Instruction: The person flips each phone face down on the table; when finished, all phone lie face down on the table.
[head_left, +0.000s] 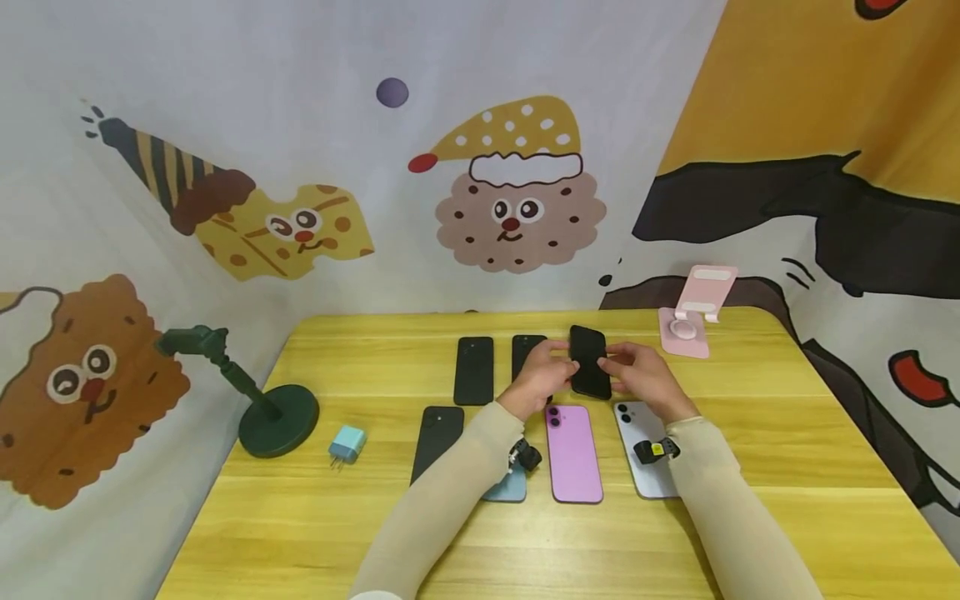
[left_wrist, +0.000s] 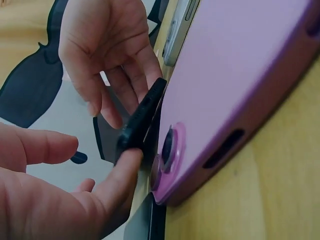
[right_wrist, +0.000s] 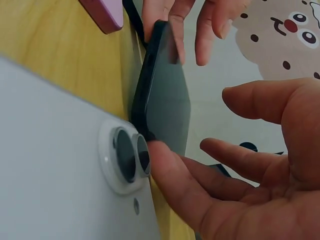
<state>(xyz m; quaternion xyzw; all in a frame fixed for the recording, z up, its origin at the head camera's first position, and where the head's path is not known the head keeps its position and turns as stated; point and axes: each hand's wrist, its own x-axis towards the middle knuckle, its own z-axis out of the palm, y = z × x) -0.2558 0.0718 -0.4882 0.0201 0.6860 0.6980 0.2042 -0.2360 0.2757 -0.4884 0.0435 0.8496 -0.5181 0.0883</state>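
Observation:
A black phone (head_left: 589,362) is tilted between both hands at the back of the table. My left hand (head_left: 542,373) holds its left edge, with the thumb by the front face. At the opposite edge, my right hand (head_left: 643,375) grips it with thumb and fingers. Some fingers of each hand stay spread off the phone in the wrist views. Below the hands lie a pink phone (head_left: 573,454) and a white phone (head_left: 643,442), camera side up. The left hand and wrist partly cover another black phone (head_left: 527,346) and a blue phone (head_left: 508,487).
Two more black phones (head_left: 474,371) lie to the left, one partly behind the left sleeve. A pink folding stand (head_left: 693,321) stands at the back right. On the left are a dark green stand (head_left: 277,421) and a blue charger plug (head_left: 348,443). A printed curtain (head_left: 337,125) hangs behind.

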